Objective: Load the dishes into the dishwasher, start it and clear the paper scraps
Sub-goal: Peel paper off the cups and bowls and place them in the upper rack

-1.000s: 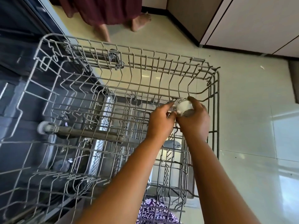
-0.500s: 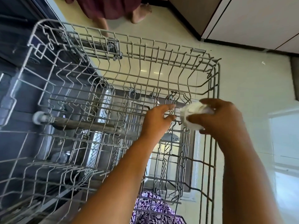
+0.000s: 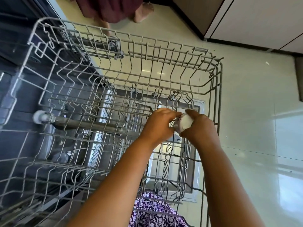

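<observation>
The grey wire upper rack [image 3: 164,40] of the dishwasher is pulled out in front of me with nothing resting in it. My right hand [image 3: 199,128] grips a small white cup [image 3: 183,122] with a dark patterned rim, tilted on its side, over the rack's right part. My left hand [image 3: 157,125] is beside it, fingertips touching the cup's rim and the rack wires. Below the rack shows the open dishwasher door [image 3: 199,112] and the lower rack [image 3: 170,167]. A small paper scrap [image 3: 267,63] lies on the floor to the right.
The dark dishwasher tub [image 3: 19,99] is on the left. Another person's bare foot [image 3: 144,11] and maroon garment [image 3: 106,9] stand on the tile floor beyond the rack. White cabinets [image 3: 262,22] run along the upper right. My purple patterned clothing [image 3: 152,213] shows at the bottom.
My right hand swung the cup out to the right half a second ago and has now brought it back left and down to the rack, meeting my left hand again.
</observation>
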